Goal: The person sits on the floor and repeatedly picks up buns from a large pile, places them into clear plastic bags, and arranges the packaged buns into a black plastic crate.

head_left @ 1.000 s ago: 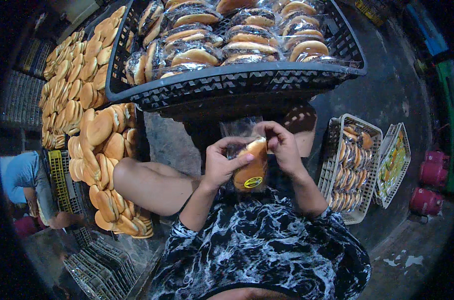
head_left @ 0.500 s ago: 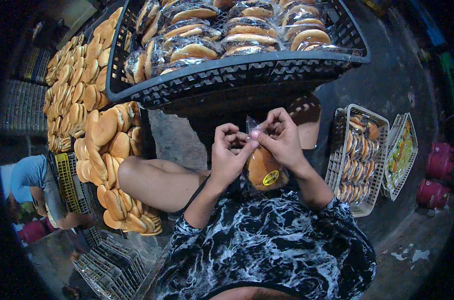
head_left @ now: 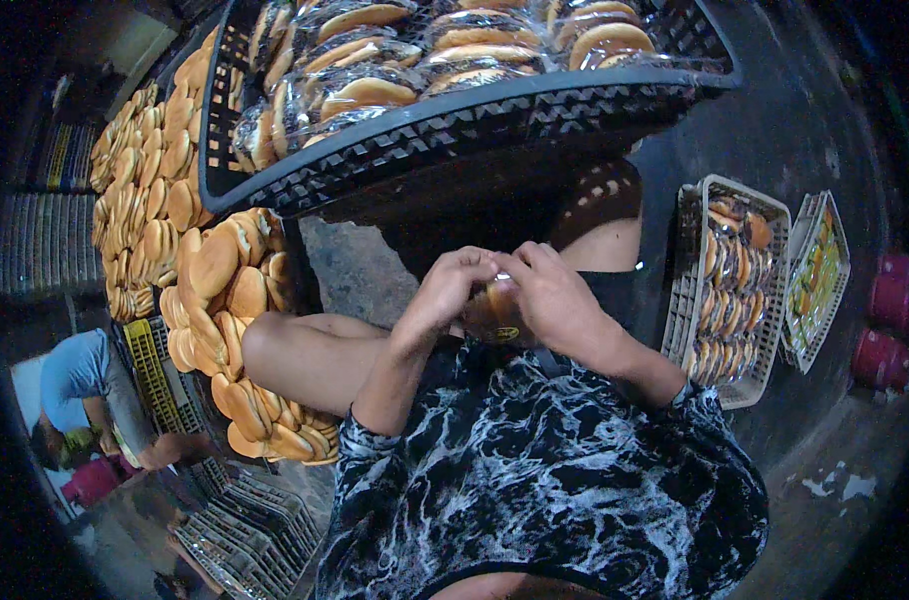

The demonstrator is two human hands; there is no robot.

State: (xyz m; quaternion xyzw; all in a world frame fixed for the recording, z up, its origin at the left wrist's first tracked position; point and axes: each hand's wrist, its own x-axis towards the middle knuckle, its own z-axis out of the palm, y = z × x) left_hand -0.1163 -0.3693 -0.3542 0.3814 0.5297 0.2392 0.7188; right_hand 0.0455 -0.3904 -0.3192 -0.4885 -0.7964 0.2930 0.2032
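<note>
In front of my lap a round brown bun in a clear plastic bag [head_left: 492, 312] hangs below my fingers, a yellow label on its lower part. My left hand [head_left: 449, 287] is closed, thumb and fingers pinching the bag's upper end. My right hand [head_left: 555, 303] is closed beside it, its fingertips meeting the left ones at the bag's top and its back covering part of the bun. The pinched end of the bag is hidden by my fingers.
Ahead stands a dark crate [head_left: 445, 110] of bagged buns. Loose buns [head_left: 215, 260] are piled to my left. On the right are a pale crate [head_left: 715, 395] of bagged buns and a tray [head_left: 813, 285] of yellow-green packets. A person in blue [head_left: 75, 375] bends at the far left.
My hands have drawn together at the bag's top and rolled inward, hiding the upstanding plastic end. The bagged bun is tilted and more covered. The whole view has shifted slightly.
</note>
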